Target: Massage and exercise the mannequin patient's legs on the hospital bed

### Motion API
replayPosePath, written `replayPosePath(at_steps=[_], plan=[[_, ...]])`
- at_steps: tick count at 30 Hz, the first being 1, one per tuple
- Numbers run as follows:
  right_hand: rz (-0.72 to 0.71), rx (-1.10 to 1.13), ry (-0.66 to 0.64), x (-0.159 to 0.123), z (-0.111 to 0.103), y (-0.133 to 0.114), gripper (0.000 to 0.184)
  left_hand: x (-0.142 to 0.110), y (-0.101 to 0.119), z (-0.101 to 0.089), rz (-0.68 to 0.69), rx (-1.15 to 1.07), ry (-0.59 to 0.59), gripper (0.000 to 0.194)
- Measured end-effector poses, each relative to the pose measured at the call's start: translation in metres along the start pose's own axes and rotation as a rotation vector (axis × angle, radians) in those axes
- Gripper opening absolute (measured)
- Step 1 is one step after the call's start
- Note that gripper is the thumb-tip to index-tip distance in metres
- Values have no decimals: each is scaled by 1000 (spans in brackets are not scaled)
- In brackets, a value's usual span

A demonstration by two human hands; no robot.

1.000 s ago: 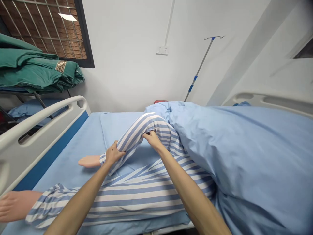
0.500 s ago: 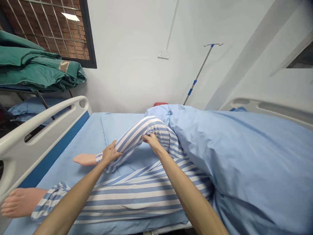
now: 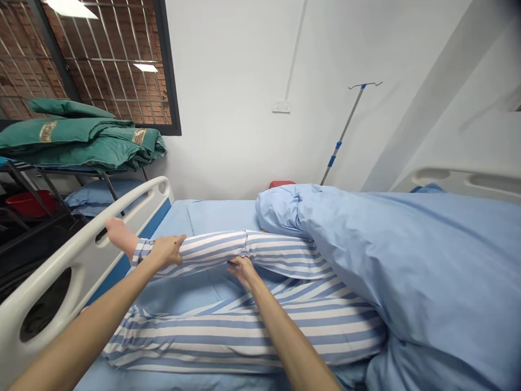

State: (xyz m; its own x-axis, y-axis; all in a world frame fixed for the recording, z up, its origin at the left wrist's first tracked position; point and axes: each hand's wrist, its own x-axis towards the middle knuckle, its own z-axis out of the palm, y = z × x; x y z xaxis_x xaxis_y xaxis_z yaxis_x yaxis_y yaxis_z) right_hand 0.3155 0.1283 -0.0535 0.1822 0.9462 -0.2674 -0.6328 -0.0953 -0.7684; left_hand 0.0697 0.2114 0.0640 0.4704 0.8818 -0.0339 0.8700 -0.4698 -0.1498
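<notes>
A leg (image 3: 215, 250) in blue-and-white striped trousers, apparently a mannequin's, stretches out nearly straight over the bed, its bare foot (image 3: 121, 237) lifted near the footboard. My left hand (image 3: 167, 251) is wrapped round this leg just above the ankle. Under the knee is my right hand (image 3: 244, 271), fingers apart, its tips at the trouser cloth; I cannot tell how firmly they touch. The nearer leg (image 3: 211, 336) lies flat in the same striped cloth, its foot hidden behind my left forearm. A light blue quilt (image 3: 366, 255) covers the body above the thighs.
The bed's pale footboard (image 3: 91, 239) stands at the left. Folded green bedding (image 3: 89, 142) rests on a rack below a barred window, with a red basin (image 3: 32, 203) lower down. A drip stand (image 3: 345, 130) rises behind the bed, beside a red object (image 3: 281, 183).
The bent far leg has straightened; its knee has dropped and its foot has risen leftward. My left hand moved left with the ankle. My right hand's fingers have opened below the knee.
</notes>
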Motion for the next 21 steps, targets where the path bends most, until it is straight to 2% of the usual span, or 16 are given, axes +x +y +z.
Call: replayPosePath(at_steps=[3, 5, 9, 12, 15, 21], plan=[[86, 97, 15, -1, -3, 28, 27, -3, -2, -2, 44, 61, -16, 58], [108, 122, 1, -2, -5, 38, 27, -4, -2, -1, 58, 71, -27, 58], [122, 125, -19, -3, -4, 33, 23, -8, -1, 8, 34, 40, -38, 59], [75, 112, -32, -4, 0, 11, 22, -10, 1, 18, -14, -15, -26, 63], [-24, 70, -83, -7, 2, -23, 18, -10, 13, 28, -65, -118, 8, 65], [-165, -55, -147, -10, -1, -95, 11, 13, 66, 35, -159, -326, 83, 58]])
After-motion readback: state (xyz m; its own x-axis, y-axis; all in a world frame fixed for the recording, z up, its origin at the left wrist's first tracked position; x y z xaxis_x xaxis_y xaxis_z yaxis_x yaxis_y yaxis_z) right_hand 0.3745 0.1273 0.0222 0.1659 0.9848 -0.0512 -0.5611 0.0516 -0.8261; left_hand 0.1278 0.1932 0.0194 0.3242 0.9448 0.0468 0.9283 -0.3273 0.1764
